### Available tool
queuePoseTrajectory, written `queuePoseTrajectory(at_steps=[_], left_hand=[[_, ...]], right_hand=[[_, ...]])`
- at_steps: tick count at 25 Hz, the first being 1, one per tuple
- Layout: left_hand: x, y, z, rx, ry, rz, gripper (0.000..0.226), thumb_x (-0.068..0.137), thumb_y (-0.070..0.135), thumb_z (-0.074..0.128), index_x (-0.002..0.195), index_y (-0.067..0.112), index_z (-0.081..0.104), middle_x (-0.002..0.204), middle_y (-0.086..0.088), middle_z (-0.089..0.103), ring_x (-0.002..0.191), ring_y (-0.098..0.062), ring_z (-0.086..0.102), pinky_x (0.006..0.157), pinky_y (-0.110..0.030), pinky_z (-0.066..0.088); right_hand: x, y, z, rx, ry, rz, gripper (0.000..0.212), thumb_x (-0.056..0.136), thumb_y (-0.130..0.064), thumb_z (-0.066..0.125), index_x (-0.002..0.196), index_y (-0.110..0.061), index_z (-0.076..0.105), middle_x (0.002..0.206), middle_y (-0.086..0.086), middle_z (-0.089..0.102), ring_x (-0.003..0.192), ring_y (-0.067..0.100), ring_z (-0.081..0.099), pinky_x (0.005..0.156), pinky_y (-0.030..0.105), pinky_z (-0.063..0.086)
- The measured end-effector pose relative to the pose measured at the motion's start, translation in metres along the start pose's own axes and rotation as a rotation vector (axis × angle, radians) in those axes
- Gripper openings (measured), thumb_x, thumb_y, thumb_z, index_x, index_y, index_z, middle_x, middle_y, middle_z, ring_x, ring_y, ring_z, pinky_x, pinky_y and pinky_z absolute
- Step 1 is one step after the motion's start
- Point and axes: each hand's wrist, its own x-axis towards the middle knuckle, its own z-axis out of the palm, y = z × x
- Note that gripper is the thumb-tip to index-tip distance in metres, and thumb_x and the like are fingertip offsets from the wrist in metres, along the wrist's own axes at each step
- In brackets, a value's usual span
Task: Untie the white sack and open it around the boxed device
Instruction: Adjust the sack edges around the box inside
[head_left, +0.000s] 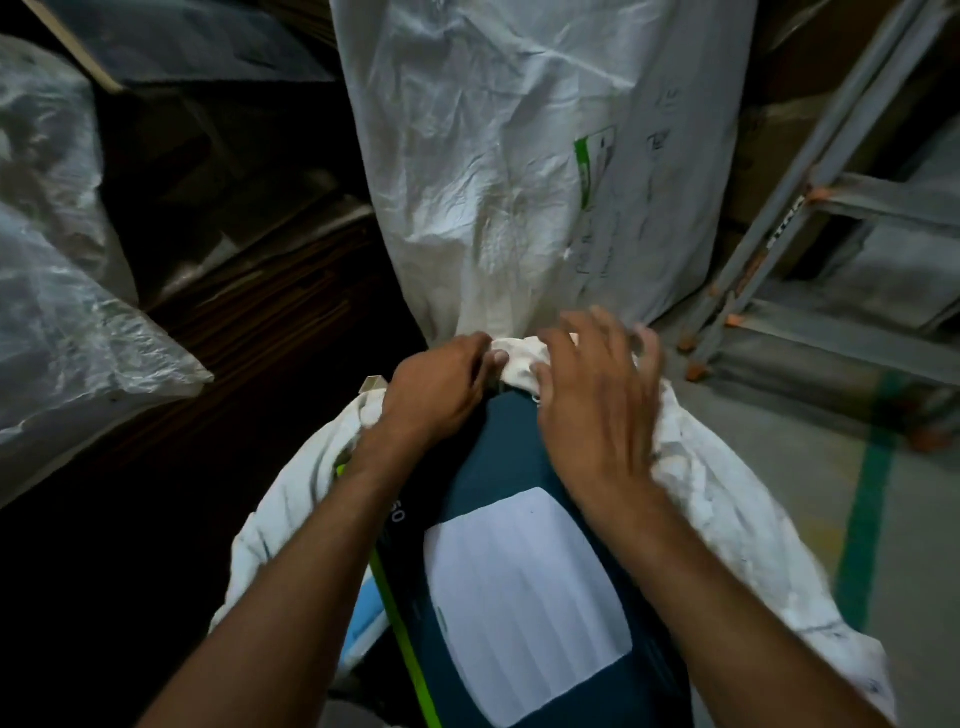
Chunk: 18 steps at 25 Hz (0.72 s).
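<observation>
A dark teal box (498, 457) with a white label and a green edge stripe lies in front of me, lengthwise. The white sack (727, 509) is spread open along both of its sides. At the box's far end the sack cloth is bunched into a knot (517, 356). My left hand (436, 387) pinches this bunch from the left, fingers closed on the cloth. My right hand (597, 395) rests on the bunch and the sack's right edge, fingers curled over the cloth.
A tall white woven sack (519, 156) stands just beyond the box. Clear plastic wrapping (62, 312) lies at the left, over dark stacked boards. A grey metal ladder (810, 234) leans at the right. The concrete floor carries a green line (867, 509).
</observation>
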Motion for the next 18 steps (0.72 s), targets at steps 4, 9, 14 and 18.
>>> queuePoseTrajectory(at_steps=[4, 9, 14, 18], left_hand=[[0.034, 0.000, 0.009, -0.042, -0.153, -0.189, 0.056, 0.101, 0.065, 0.029, 0.104, 0.023, 0.067, 0.111, -0.010, 0.072, 0.106, -0.033, 0.066, 0.076, -0.037, 0.042], [0.033, 0.024, 0.010, -0.066, -0.109, 0.124, 0.056, 0.098, 0.070, 0.030, 0.132, 0.036, 0.058, 0.135, -0.001, 0.059, 0.125, -0.024, 0.056, 0.102, -0.044, 0.043], [0.066, 0.065, 0.032, -0.042, -0.216, 0.277, 0.052, 0.094, 0.054, 0.035, 0.119, 0.020, 0.066, 0.116, -0.007, 0.068, 0.103, -0.032, 0.066, 0.083, -0.043, 0.052], [0.098, 0.064, 0.051, 0.069, -0.298, 0.124, 0.025, 0.101, 0.037, 0.052, 0.106, 0.017, 0.068, 0.110, -0.011, 0.070, 0.098, -0.033, 0.065, 0.076, -0.035, 0.045]], right_hand=[[-0.048, 0.046, 0.022, -0.009, -0.029, 0.147, 0.038, 0.102, -0.037, 0.051, 0.139, -0.032, 0.054, 0.135, 0.004, 0.059, 0.112, 0.031, 0.062, 0.096, 0.048, 0.040], [0.023, 0.082, 0.041, 0.250, -0.374, 0.301, 0.033, 0.106, -0.043, 0.038, 0.102, -0.021, 0.062, 0.108, 0.014, 0.070, 0.099, 0.039, 0.065, 0.072, 0.036, 0.038], [0.014, 0.062, 0.027, 0.088, -0.241, 0.283, 0.026, 0.102, -0.038, 0.049, 0.114, -0.020, 0.062, 0.116, 0.011, 0.069, 0.106, 0.033, 0.063, 0.082, 0.039, 0.039], [-0.069, 0.044, 0.010, -0.100, -0.253, 0.260, 0.074, 0.096, -0.041, 0.057, 0.159, -0.031, 0.020, 0.157, 0.014, 0.037, 0.140, 0.036, 0.038, 0.110, 0.057, 0.026]])
